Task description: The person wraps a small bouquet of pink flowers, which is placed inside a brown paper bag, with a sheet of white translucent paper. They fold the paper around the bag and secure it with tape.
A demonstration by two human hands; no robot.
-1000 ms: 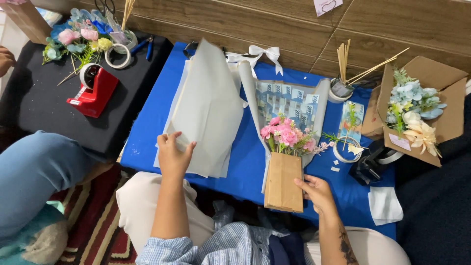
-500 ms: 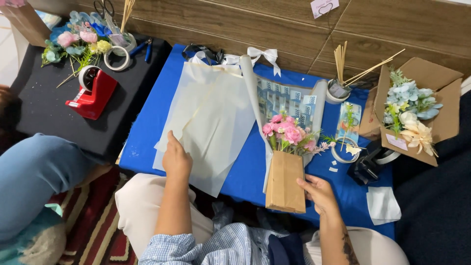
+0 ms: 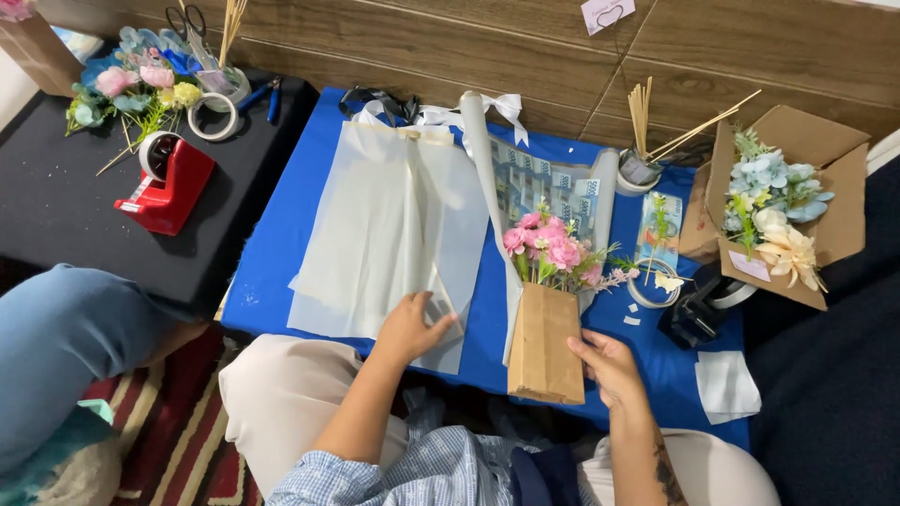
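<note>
My left hand (image 3: 411,324) presses flat on the near edge of a stack of pale translucent wrapping sheets (image 3: 384,225) spread on the blue table (image 3: 281,234). My right hand (image 3: 609,367) rests against the lower right side of a brown paper wrap (image 3: 544,342) that holds a small bouquet of pink flowers (image 3: 553,249). Behind the bouquet lies a partly unrolled sheet with a blue printed pattern (image 3: 553,187). The bouquet lies just right of the pale sheets.
A red tape dispenser (image 3: 169,183), tape rolls, scissors and loose flowers sit on a black table (image 3: 56,215) at left. A cardboard box of blue and cream flowers (image 3: 778,211), a cup of wooden sticks (image 3: 642,141), a black dispenser (image 3: 694,314) and white ribbon (image 3: 487,108) lie around. Another person's blue-clad knee (image 3: 66,347) is at left.
My left hand lowered the lifted pale sheet onto the blue table and now presses its near edge flat. My right hand stayed on the brown wrap.
</note>
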